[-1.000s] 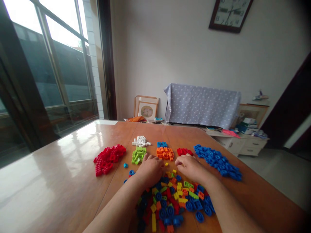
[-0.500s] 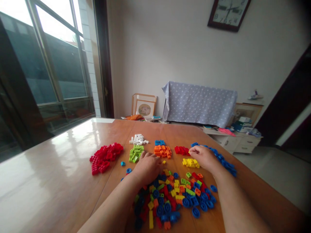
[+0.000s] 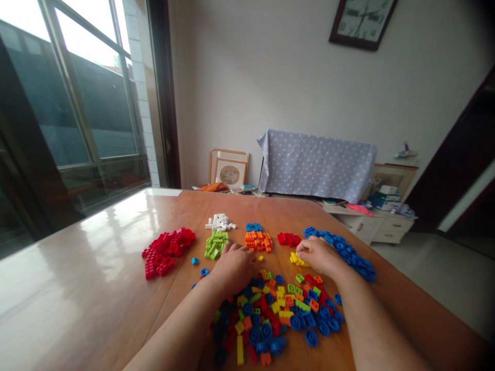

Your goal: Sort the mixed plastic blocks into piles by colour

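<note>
My right hand (image 3: 319, 253) is over the yellow bricks (image 3: 297, 259), its fingertips pinched at their near side on a yellow brick that they mostly cover. My left hand (image 3: 236, 265) rests low at the far left edge of a mixed heap of toy bricks (image 3: 276, 309), fingers loosely spread and bent, with nothing seen in them. A small loose yellow brick (image 3: 261, 258) lies just right of its fingertips. Lime green bricks (image 3: 215, 244) sit just beyond this hand, and orange bricks (image 3: 258, 241) lie to their right. Red bricks (image 3: 289, 239) lie beyond the yellow ones.
On the wooden table (image 3: 104, 288) are a large red pile (image 3: 168, 251) at left, white bricks (image 3: 220, 222) at the back and a long blue pile (image 3: 350, 253) at right. A single blue brick (image 3: 195, 261) lies left of my left hand. A cabinet (image 3: 381, 226) stands beyond.
My right hand has moved down and slightly left, from beside the small red group onto the yellow bricks, carrying a yellow brick. My left hand has hardly moved.
</note>
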Demonstrator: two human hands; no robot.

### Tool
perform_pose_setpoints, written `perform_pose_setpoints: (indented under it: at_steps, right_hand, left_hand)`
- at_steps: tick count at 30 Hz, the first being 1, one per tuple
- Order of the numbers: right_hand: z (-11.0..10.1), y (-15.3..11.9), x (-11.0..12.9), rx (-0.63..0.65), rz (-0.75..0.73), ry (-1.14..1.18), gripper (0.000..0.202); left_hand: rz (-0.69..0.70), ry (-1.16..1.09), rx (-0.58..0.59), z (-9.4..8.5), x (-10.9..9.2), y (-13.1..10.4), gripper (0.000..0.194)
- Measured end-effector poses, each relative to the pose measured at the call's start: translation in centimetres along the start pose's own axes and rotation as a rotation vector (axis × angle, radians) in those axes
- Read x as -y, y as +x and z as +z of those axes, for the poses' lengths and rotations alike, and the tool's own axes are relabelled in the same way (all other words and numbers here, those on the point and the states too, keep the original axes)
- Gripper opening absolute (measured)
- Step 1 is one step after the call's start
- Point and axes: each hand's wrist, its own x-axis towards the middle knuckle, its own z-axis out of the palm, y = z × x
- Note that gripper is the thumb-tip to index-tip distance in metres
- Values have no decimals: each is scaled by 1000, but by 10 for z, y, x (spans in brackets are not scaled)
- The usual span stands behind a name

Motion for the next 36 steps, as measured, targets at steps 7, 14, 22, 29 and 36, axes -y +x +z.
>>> perform_pose_setpoints:
  at_steps: [7, 14, 22, 29, 36]
  right_hand:
    - [0, -1, -2, -46, 34, -34, 20]
    - [-4, -3, 19, -125, -54, 6, 19]
    - [3, -19, 85, 66, -436, 148, 42]
    - [10, -17, 83, 93, -343, 110, 41]
    - [7, -15, 71, 79, -310, 62, 29]
  left_hand:
    - [-7, 12, 6, -1, -1, 0, 21]
    - [-8, 30, 16, -1, -1, 0, 21]
    - [-6, 38, 8, 2, 0, 1, 21]
    - [8, 26, -1, 3, 2, 1, 19]
    - [-13, 30, 16, 1, 0, 1, 20]
